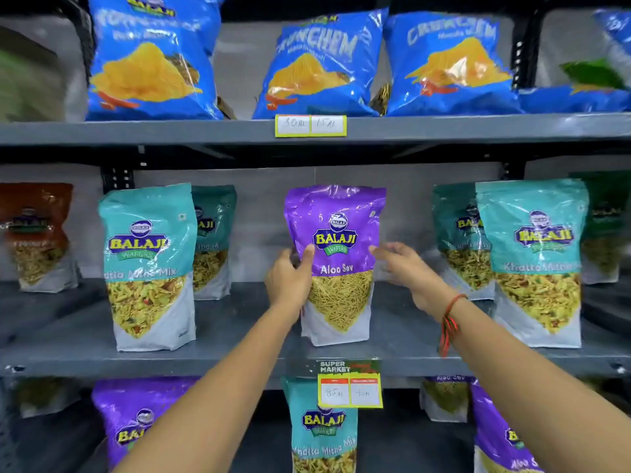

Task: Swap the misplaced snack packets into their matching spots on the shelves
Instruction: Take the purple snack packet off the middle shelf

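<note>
Purple Aloo Sev packet between teal Khatta Mitha packets, hands alongside.

Bare shelf flanks the purple packet on both sides.

A shop: grey metal shelves lined with rows of branded snack packets, handwritten price tags clipped centre frame, one "Super Market" label lower down.
</note>
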Action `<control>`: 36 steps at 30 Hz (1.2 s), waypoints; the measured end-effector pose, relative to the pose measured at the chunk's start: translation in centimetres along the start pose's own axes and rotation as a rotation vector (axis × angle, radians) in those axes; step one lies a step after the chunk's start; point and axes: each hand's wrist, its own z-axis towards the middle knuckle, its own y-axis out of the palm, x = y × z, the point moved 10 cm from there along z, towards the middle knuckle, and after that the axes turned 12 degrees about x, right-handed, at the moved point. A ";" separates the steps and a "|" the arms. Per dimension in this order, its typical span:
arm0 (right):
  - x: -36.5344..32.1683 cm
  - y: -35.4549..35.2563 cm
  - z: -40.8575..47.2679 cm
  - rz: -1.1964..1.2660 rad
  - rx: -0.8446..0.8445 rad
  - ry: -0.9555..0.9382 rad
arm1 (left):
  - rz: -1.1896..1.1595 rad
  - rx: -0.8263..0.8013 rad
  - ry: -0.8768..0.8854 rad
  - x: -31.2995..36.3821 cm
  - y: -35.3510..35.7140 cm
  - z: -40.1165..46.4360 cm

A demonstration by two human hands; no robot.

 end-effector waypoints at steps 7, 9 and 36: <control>1.7 0.8 1.7 0.112 0.122 -0.052 | -0.202 0.257 0.034 0.0 -1.5 -0.9; 1.6 0.6 1.8 0.095 0.156 -0.054 | -0.192 0.270 0.040 0.0 -2.0 -0.5; 11.3 12.2 -23.8 0.036 -0.218 -0.065 | -0.073 0.381 -0.039 -16.5 -25.5 -15.6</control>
